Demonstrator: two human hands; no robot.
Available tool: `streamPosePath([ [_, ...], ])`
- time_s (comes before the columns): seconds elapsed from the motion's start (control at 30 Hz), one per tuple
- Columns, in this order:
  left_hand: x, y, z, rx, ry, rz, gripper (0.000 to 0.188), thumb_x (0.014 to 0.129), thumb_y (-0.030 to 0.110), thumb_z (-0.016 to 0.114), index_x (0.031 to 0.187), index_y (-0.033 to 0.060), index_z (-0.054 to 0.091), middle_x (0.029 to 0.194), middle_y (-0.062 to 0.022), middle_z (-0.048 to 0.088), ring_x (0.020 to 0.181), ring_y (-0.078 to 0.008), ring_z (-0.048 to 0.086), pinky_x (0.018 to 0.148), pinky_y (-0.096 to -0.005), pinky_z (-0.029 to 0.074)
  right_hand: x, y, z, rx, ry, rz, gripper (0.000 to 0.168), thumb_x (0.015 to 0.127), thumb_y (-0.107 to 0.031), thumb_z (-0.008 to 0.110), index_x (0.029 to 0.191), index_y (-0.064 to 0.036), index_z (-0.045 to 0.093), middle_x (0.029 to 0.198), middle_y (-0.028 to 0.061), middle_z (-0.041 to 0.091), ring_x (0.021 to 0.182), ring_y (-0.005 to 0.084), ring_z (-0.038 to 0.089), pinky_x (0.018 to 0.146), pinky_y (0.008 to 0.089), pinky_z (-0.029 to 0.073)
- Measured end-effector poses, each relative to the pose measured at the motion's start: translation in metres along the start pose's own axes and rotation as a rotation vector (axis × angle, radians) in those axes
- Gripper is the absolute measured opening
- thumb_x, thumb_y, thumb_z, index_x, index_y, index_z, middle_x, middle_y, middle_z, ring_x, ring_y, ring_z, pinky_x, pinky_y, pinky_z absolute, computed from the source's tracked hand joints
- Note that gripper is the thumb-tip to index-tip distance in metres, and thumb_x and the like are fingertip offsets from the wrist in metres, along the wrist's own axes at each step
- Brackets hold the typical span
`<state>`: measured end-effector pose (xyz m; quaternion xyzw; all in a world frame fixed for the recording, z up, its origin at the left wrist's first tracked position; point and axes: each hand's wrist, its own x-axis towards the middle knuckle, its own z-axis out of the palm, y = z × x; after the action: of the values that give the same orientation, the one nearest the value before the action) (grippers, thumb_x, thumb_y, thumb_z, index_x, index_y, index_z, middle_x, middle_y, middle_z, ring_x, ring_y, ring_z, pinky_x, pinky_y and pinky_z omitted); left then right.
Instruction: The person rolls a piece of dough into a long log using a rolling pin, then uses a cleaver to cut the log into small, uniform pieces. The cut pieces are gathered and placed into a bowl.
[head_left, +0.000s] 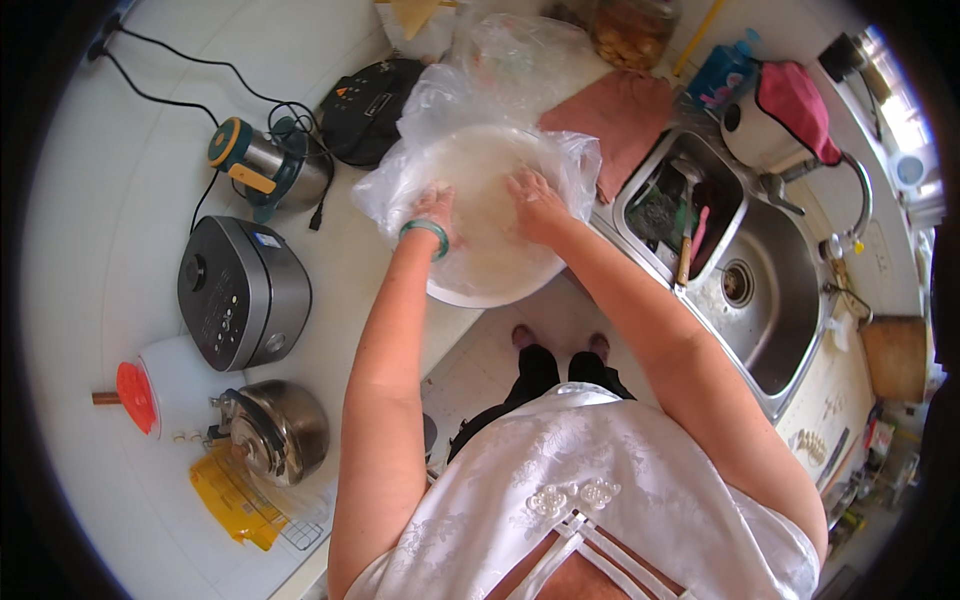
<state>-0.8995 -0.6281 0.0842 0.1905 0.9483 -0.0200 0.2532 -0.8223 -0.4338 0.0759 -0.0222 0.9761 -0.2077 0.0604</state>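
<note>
A wide white basin (484, 298) stands at the counter's front edge, its near rim reaching out over the floor. Clear plastic film (431, 105) bunches around its back and sides. Inside is something pale; whether it is flour, dough or more film I cannot tell. My left hand (435, 211), with a green bangle at the wrist, is in the left side of the basin, fingers apart and pointing away. On the right side, my right hand (535, 201) rests with spread fingers on the pale surface. White residue shows on the fingers. Neither hand visibly grips anything.
Left of the basin stand a soymilk-maker-like jug (289, 169), a grey rice cooker (244, 292) and a metal kettle (277, 431). A black round case (371, 112) lies behind. To the right are a pink cloth (615, 120) and a double sink (772, 315) holding utensils.
</note>
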Motion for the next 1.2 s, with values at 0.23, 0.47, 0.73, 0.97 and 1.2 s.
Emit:
streamPosePath([
  [0.23,-0.072,-0.035,0.009,-0.541,0.468,0.248,0.071,0.075,0.026,0.076,0.136,0.0054,0.046,0.145,-0.02,0.036,0.129,-0.0339,0.043,0.106,-0.04,0.037,-0.16,-0.011,-0.063,0.609,0.062,-0.27,0.047,0.083,-0.02,0.066,0.126,-0.006,0.052,0.118,0.0189,0.057,0.105,0.0362,0.057,0.087,0.0419,0.049],
  [0.47,-0.19,0.101,0.03,-1.065,0.556,0.223,0.055,0.088,0.007,0.063,0.138,0.0005,0.042,0.133,-0.0141,0.05,0.11,-0.0228,0.057,0.094,-0.0348,0.046,-0.36,0.083,0.001,0.534,-0.1,0.077,0.04,0.085,-0.024,0.062,0.123,-0.011,0.057,0.11,0.0136,0.06,0.105,0.0333,0.058,0.087,0.0413,0.049],
  [0.73,-0.228,0.372,0.108,-0.999,0.3,0.718,0.055,0.086,0.004,0.064,0.137,0.0025,0.044,0.129,-0.0145,0.054,0.1,-0.0184,0.062,0.086,-0.0323,0.05,-0.544,0.169,-0.019,0.52,0.075,0.34,0.038,0.086,-0.025,0.062,0.12,-0.007,0.057,0.107,0.0156,0.06,0.099,0.0344,0.06,0.086,0.0435,0.049],
  [0.97,-0.273,0.547,0.127,-0.7,0.075,1.161,0.057,0.082,0.005,0.067,0.135,0.0049,0.047,0.124,-0.0141,0.055,0.097,-0.0217,0.062,0.083,-0.0337,0.052,-0.687,0.21,-0.029,0.543,0.324,0.817,0.04,0.087,-0.026,0.061,0.123,-0.008,0.057,0.116,0.0162,0.059,0.107,0.0348,0.058,0.091,0.0426,0.047],
  [1.2,-0.27,0.641,0.172,-0.463,-0.111,1.285,0.055,0.083,0.008,0.067,0.134,0.0067,0.048,0.125,-0.0151,0.055,0.106,-0.0257,0.059,0.091,-0.0361,0.048,-0.738,0.231,-0.006,0.695,0.632,1.006,0.036,0.088,-0.024,0.06,0.12,-0.008,0.058,0.113,0.0156,0.061,0.103,0.0314,0.061,0.09,0.0387,0.048],
])
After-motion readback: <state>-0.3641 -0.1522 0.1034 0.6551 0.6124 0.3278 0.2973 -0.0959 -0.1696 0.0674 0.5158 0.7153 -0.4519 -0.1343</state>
